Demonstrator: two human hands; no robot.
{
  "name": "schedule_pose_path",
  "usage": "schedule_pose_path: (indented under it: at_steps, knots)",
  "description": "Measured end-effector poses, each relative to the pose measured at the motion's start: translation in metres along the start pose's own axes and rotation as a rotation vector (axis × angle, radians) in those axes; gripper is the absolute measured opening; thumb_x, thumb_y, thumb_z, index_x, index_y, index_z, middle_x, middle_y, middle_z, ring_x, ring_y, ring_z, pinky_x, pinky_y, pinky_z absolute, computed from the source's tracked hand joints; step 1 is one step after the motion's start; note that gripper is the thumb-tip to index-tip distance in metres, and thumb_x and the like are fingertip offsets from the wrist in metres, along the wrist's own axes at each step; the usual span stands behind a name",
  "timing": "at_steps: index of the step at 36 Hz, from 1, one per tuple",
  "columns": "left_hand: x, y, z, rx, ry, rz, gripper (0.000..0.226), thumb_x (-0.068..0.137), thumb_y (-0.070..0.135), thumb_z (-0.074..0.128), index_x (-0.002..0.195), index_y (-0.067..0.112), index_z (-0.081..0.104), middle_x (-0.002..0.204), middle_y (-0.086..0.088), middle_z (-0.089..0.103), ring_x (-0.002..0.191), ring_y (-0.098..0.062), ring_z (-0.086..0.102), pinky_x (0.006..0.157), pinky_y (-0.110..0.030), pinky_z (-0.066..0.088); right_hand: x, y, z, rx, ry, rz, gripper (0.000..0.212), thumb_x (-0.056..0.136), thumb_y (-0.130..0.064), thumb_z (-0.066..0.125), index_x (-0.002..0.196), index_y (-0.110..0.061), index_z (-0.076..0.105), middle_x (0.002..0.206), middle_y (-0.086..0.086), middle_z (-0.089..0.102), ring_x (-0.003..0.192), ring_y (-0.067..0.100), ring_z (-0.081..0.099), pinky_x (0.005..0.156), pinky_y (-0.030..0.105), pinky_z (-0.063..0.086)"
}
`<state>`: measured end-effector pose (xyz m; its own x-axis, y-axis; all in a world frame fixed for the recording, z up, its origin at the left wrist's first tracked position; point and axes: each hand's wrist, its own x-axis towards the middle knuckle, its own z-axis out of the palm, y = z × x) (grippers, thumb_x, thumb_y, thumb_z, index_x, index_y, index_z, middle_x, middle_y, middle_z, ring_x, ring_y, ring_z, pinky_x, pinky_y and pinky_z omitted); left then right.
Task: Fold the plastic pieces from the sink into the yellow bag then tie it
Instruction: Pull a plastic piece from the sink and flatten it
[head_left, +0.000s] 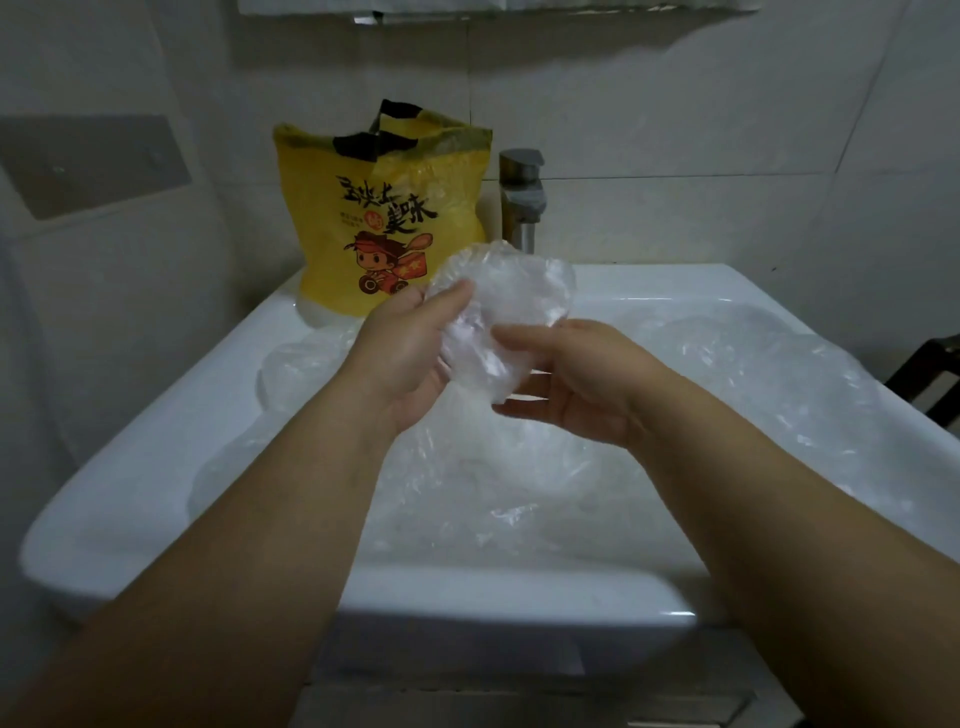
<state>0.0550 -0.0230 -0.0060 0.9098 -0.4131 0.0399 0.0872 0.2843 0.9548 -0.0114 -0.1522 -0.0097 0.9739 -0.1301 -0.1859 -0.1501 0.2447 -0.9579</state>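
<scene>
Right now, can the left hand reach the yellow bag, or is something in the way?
Probably yes. The yellow bag stands just behind the left hand with nothing between them. That hand, with the right hand, holds a clear plastic piece, so it is not free.

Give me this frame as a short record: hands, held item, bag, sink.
left hand: grips the held plastic piece
right hand: pinches the same piece, thumb on top
held piece: clear, crumpled, above the sink
yellow bag: upright at the sink's back left, untied
loose plastic: more clear pieces lying in the basin
tap: behind the sink, right of the bag
</scene>
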Motion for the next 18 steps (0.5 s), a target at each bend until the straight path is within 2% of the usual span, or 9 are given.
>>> schedule_pose_path:
  at_steps: [2, 4, 6, 8, 10, 13, 16, 18]
  knots:
    - [0.0, -0.001, 0.001, -0.022, -0.012, -0.009, 0.031, 0.097, 0.014, 0.054, 0.123, -0.003, 0.056, 0.114, -0.019, 0.068, 0.1, -0.028, 0.068, 0.09, -0.042, 0.055, 0.0, -0.001, -0.001, 0.062, 0.023, -0.042, 0.025, 0.092, -0.008, 0.058, 0.117, -0.006, 0.058, 0.111, 0.014, 0.068, 0.093, 0.027, 0.068, 0.075, 0.035, 0.058]
    - [0.0, 0.0, 0.001, -0.02, -0.012, -0.019, 0.031, 0.097, 0.011, 0.054, 0.123, -0.005, 0.056, 0.115, -0.021, 0.065, 0.1, -0.027, 0.064, 0.091, -0.038, 0.054, -0.002, -0.008, -0.005, 0.169, 0.01, -0.087, 0.024, 0.094, -0.004, 0.051, 0.118, -0.003, 0.057, 0.113, 0.017, 0.067, 0.095, 0.027, 0.068, 0.075, 0.034, 0.059]
    - [0.0, 0.001, -0.003, 0.003, -0.023, -0.029, 0.034, 0.095, 0.009, 0.055, 0.125, -0.008, 0.054, 0.113, -0.022, 0.06, 0.1, -0.026, 0.057, 0.082, -0.03, 0.056, -0.004, -0.014, -0.01, 0.209, -0.004, -0.129, 0.026, 0.095, -0.002, 0.047, 0.119, -0.001, 0.057, 0.113, 0.017, 0.068, 0.091, 0.025, 0.069, 0.074, 0.031, 0.059]
    - [-0.001, 0.002, -0.006, 0.065, -0.042, -0.03, 0.027, 0.093, 0.008, 0.058, 0.115, -0.006, 0.057, 0.107, -0.02, 0.055, 0.097, -0.026, 0.052, 0.072, -0.022, 0.056, -0.007, -0.017, -0.015, 0.15, 0.001, -0.146, 0.023, 0.095, -0.002, 0.046, 0.115, -0.002, 0.059, 0.109, 0.016, 0.068, 0.089, 0.024, 0.069, 0.076, 0.032, 0.058]
    - [-0.002, 0.003, -0.01, 0.138, -0.064, -0.028, 0.004, 0.093, 0.006, 0.058, 0.096, 0.004, 0.06, 0.101, -0.017, 0.058, 0.091, -0.023, 0.056, 0.068, -0.019, 0.055, -0.009, -0.018, -0.017, 0.078, 0.001, -0.145, 0.022, 0.095, -0.003, 0.047, 0.113, -0.003, 0.059, 0.113, 0.017, 0.067, 0.096, 0.027, 0.067, 0.081, 0.034, 0.057]
    - [-0.004, 0.004, -0.013, 0.226, -0.132, -0.011, 0.009, 0.093, 0.004, 0.057, 0.099, 0.005, 0.064, 0.102, -0.015, 0.065, 0.09, -0.021, 0.061, 0.074, -0.021, 0.056, -0.01, -0.018, -0.018, 0.036, 0.001, -0.143, 0.02, 0.094, 0.0, 0.046, 0.108, -0.004, 0.06, 0.115, 0.019, 0.065, 0.098, 0.03, 0.066, 0.081, 0.037, 0.057]
    - [-0.006, 0.004, -0.014, 0.277, -0.166, 0.0, 0.015, 0.093, 0.003, 0.056, 0.104, 0.002, 0.065, 0.104, -0.015, 0.067, 0.093, -0.022, 0.062, 0.08, -0.025, 0.056, -0.01, -0.018, -0.019, 0.005, -0.009, -0.14, 0.023, 0.093, 0.003, 0.045, 0.108, -0.006, 0.06, 0.107, 0.015, 0.066, 0.089, 0.027, 0.068, 0.072, 0.034, 0.06]
    - [-0.006, 0.004, -0.013, 0.257, -0.181, 0.012, 0.017, 0.093, -0.001, 0.054, 0.104, 0.001, 0.066, 0.102, -0.013, 0.069, 0.093, -0.021, 0.064, 0.081, -0.026, 0.056, -0.012, -0.019, -0.019, 0.009, -0.038, -0.134, 0.026, 0.093, 0.005, 0.043, 0.107, -0.005, 0.062, 0.095, 0.014, 0.066, 0.07, 0.02, 0.064, 0.056, 0.026, 0.057]
